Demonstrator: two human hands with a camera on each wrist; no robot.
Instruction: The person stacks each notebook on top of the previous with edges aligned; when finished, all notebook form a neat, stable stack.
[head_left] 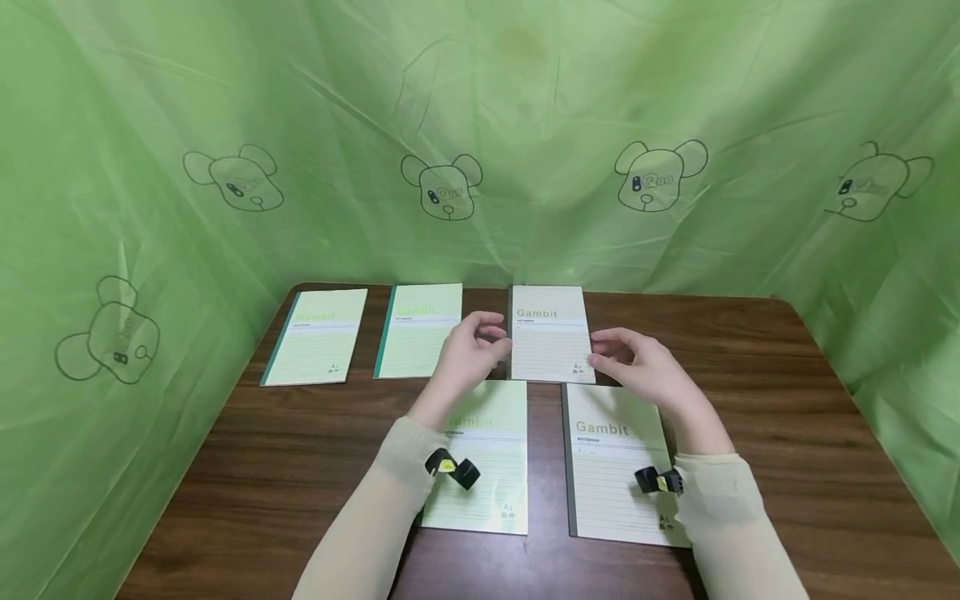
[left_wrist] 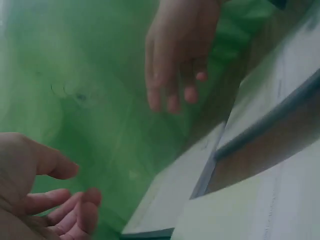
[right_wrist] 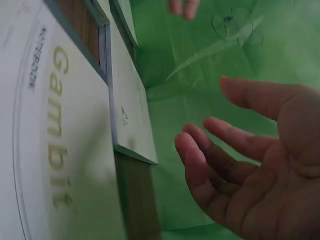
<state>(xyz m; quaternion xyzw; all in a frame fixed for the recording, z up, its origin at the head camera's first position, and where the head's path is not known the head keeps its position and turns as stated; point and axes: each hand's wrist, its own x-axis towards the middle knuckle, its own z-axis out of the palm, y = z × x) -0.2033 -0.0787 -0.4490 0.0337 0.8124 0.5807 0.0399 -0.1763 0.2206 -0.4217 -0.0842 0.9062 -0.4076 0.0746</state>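
A grey-spined Gambit notebook (head_left: 552, 350) lies flat in the back row, between my two hands. My left hand (head_left: 474, 348) hovers by its left edge, fingers loosely bent with nothing between them. At the notebook's right edge is my right hand (head_left: 637, 362), thumb and fingers apart and the fingertips right by the cover's side. The right wrist view shows that right hand (right_wrist: 250, 165) with a bare palm and relaxed fingers. Under my left forearm lies a green-tinted notebook (head_left: 487, 467), partly hidden. Another grey-spined notebook (head_left: 618, 467) lies partly beneath my right wrist.
Two green-spined notebooks, one at the far left (head_left: 315, 342) and one beside it (head_left: 416, 333), complete the back row. The dark wooden table (head_left: 787, 417) ends against a green curtain (head_left: 540, 225) printed with bear heads. Small black cameras (head_left: 465, 474) sit on both wrists.
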